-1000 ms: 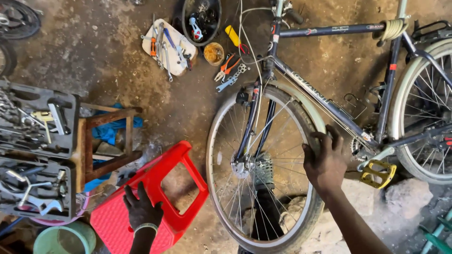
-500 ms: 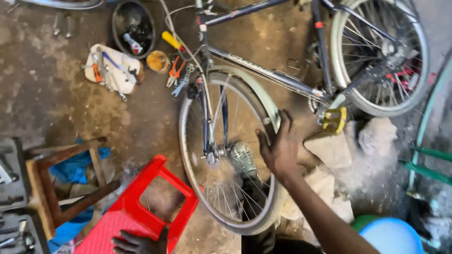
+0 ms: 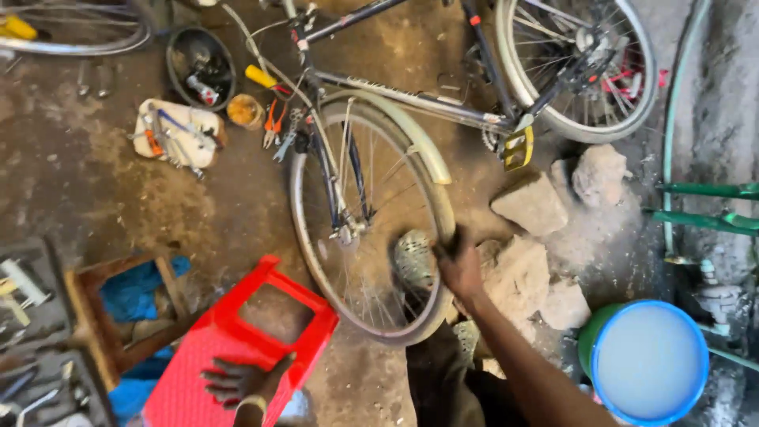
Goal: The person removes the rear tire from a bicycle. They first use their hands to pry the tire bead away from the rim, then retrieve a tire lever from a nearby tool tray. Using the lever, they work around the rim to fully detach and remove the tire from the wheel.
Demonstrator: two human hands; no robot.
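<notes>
A bicycle lies on the dirt floor with its front wheel toward me. My right hand grips the tyre at the wheel's right rim, fingers curled over it. My left hand rests flat with spread fingers on the seat of a red plastic stool at the bottom left. The rear wheel is at the top right, with a yellow pedal below the frame.
A wooden stool over blue cloth stands left, beside a tool case. Pliers, a screwdriver, a small tin and a white tool tray lie upper left. Stone blocks and a blue-rimmed bucket sit right.
The view swung right and downward. My right hand slid from the mudguard down along the tyre to the wheel's lower right rim. My left hand stayed on the red stool.
</notes>
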